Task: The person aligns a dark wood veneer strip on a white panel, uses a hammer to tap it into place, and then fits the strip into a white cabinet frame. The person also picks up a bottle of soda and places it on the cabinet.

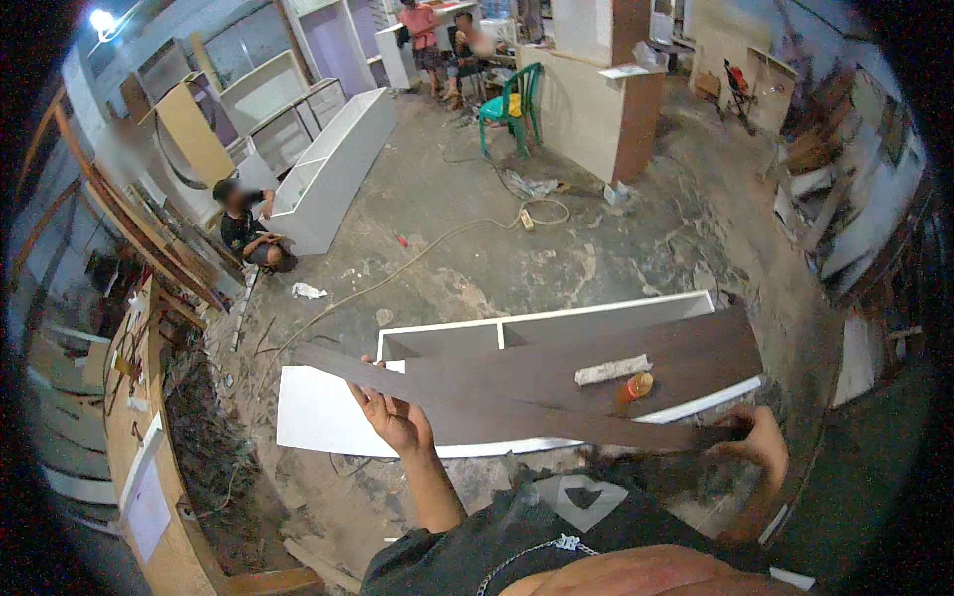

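A long, thin dark brown strip [596,425] stretches across in front of me, slightly bent. My left hand [396,417] grips it near its left end, the fingers behind and the thumb in front. My right hand [760,437] is curled round its right end. Just beyond lies a dark brown panel [696,348], partly covered by the strip. On this panel rest a whitish, rough-looking bar [611,370] and an orange bottle or jar [636,385]. A white open cabinet frame [452,341] with compartments is at the panel's far side, and a white board [318,417] shows at its left.
A wooden workbench [164,437] runs along the left. A cable [417,260] snakes over the rough floor. Further off are a crouching person [243,226] beside a long white cabinet [328,184], a green chair [532,104], a tall counter [581,119] and two more people.
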The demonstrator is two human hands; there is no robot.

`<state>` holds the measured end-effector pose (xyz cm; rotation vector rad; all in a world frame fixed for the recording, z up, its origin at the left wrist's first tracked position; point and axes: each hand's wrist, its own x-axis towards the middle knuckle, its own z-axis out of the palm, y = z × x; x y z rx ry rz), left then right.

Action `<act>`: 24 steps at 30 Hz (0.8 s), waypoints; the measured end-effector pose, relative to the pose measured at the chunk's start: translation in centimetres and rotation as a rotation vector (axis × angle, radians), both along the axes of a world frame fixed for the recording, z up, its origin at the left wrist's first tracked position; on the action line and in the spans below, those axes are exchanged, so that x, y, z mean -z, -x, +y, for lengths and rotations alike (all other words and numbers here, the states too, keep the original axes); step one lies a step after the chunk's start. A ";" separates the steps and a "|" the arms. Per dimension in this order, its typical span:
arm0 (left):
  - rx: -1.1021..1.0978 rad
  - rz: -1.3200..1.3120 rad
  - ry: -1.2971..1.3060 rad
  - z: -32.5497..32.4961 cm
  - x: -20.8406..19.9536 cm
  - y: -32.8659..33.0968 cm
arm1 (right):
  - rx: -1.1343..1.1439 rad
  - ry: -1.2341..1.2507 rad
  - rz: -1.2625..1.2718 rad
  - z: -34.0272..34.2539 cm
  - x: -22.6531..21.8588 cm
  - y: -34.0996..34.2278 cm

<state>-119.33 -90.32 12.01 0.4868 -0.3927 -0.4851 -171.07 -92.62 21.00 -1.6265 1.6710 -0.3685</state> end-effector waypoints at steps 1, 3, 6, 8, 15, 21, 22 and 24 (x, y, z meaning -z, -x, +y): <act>0.022 -0.007 0.006 -0.2 0.8 -0.7 | 0.017 -0.036 -0.029 -0.1 -0.5 -0.3; 0.079 -0.053 0.041 -0.1 1.7 -2.0 | -0.003 0.043 -0.024 -0.4 -0.6 -0.1; 0.439 -0.184 0.276 0.0 2.8 -4.7 | -0.019 0.064 -0.087 -0.5 0.3 1.2; 0.380 -0.178 0.234 0.7 3.9 -7.4 | -0.142 0.070 -0.031 -0.5 -1.5 0.6; -0.036 0.108 0.034 2.9 -0.7 -10.4 | 0.107 0.640 0.037 0.9 -0.1 0.2; -0.250 0.249 -0.050 2.9 -4.0 -8.0 | 0.206 0.831 0.239 2.0 1.7 1.7; -0.243 0.257 -0.050 2.4 -4.3 -7.5 | 0.227 0.915 0.289 2.3 2.6 2.4; -0.249 0.274 -0.042 1.9 -4.8 -6.9 | 0.260 0.905 0.331 2.5 3.2 3.7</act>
